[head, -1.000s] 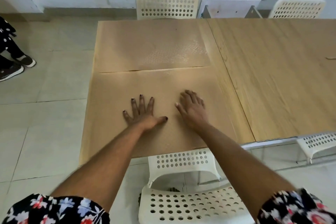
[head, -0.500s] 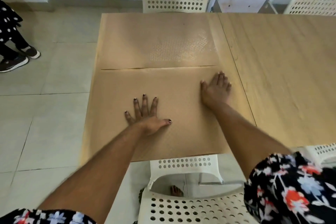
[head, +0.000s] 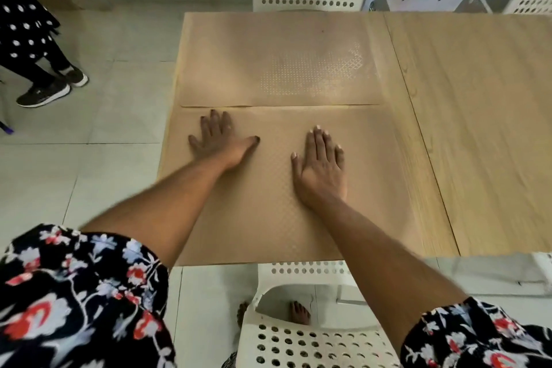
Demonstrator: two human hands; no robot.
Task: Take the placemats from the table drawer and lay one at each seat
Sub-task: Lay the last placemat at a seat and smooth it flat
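Hands lie flat, both ours: the left hand (head: 219,140) and right hand (head: 321,164) press open-palmed on the near placemat (head: 268,218), neither grip closed around anything. This placemat covers the surface (head: 478,128) at its near-left corner, its far edge meeting a second placemat (head: 277,60) toward the far edge. We judge a hard sideways push could slide the thin mat off the left edge
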